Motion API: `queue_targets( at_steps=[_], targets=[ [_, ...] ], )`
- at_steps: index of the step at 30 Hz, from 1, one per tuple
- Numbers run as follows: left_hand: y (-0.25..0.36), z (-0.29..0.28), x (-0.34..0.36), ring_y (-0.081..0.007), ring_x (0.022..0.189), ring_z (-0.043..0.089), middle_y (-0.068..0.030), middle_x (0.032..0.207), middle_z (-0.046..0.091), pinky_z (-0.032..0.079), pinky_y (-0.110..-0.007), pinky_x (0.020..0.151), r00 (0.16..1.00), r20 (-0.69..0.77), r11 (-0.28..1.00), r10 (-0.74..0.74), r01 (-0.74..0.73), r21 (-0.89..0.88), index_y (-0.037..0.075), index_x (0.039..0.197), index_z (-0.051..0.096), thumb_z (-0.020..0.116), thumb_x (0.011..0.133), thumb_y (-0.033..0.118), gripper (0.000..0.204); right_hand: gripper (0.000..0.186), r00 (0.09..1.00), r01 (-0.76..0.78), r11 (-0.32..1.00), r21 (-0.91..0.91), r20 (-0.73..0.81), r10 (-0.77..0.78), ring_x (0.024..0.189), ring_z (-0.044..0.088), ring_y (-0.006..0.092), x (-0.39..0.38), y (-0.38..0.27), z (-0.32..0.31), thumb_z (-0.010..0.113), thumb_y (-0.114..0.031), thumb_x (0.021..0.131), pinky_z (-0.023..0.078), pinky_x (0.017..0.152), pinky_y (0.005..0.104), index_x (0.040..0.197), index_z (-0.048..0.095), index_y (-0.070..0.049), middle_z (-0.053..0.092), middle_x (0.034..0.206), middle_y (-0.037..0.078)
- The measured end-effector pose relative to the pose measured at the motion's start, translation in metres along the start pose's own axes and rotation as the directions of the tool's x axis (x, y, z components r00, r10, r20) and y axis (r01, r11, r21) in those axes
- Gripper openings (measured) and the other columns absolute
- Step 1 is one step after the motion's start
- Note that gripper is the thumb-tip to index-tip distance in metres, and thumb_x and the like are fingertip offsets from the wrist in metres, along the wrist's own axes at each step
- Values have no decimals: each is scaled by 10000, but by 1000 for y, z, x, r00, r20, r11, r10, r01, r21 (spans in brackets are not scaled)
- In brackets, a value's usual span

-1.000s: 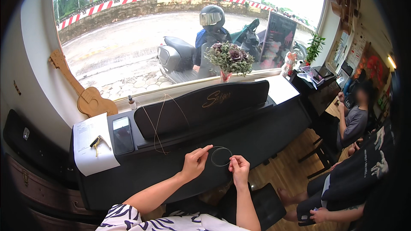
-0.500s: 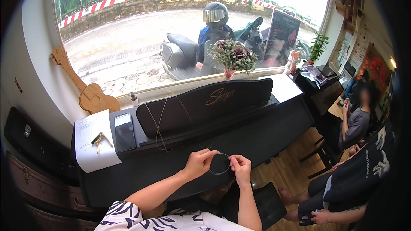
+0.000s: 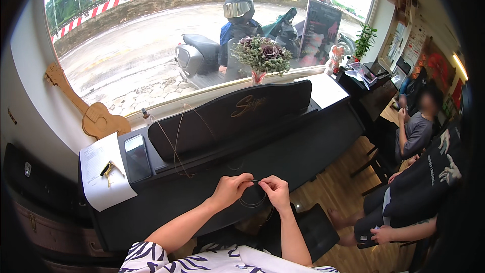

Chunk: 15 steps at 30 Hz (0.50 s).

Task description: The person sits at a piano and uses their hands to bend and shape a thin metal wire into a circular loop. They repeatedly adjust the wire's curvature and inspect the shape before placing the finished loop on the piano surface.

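Note:
Over the front of the black piano [image 3: 303, 131], my left hand [image 3: 230, 190] and my right hand [image 3: 276, 192] pinch a thin coiled string [image 3: 251, 206], which looks like a guitar string. Its loop hangs below my fingertips, and a short stretch at the top spans the gap between the two hands. Another thin, copper-coloured string [image 3: 176, 152] trails loosely over the piano's raised panel to the left of my hands. Left of that lie a phone [image 3: 137, 158] and white paper sheets [image 3: 93, 186] with a black and gold capo [image 3: 110, 170] on them.
A small wooden guitar [image 3: 103, 121] leans by the window, near a small bottle [image 3: 146, 115]. Flowers [image 3: 262, 53] stand behind the panel. A black bench [image 3: 313, 230] is below my right arm. Beside it, a person in black [image 3: 414, 192]; farther back, a person in grey [image 3: 417, 134].
My hands have drawn closer together at the top of the coil, and the loop now hangs below them. The whole view has shifted slightly.

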State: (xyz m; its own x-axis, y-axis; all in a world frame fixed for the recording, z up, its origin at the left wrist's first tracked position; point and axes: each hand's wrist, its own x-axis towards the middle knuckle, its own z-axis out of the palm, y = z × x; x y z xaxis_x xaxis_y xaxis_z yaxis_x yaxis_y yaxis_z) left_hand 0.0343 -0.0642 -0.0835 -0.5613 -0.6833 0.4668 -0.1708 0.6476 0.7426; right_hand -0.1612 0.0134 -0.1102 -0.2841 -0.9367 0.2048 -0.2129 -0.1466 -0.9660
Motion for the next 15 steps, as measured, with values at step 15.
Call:
queue_targets(
  at_steps=[15],
  targets=[
    [0, 0, 2, -169, 596, 664, -84, 778, 708, 521, -279, 531, 994, -37, 994, 100, -101, -45, 38, 1002, 766, 764, 844, -1, 163, 58, 999, -10, 1000, -7, -51, 9, 612, 521, 0, -2, -1, 4, 741, -32, 904, 395, 544, 189, 923, 739, 23, 657, 715, -30]
  ],
)
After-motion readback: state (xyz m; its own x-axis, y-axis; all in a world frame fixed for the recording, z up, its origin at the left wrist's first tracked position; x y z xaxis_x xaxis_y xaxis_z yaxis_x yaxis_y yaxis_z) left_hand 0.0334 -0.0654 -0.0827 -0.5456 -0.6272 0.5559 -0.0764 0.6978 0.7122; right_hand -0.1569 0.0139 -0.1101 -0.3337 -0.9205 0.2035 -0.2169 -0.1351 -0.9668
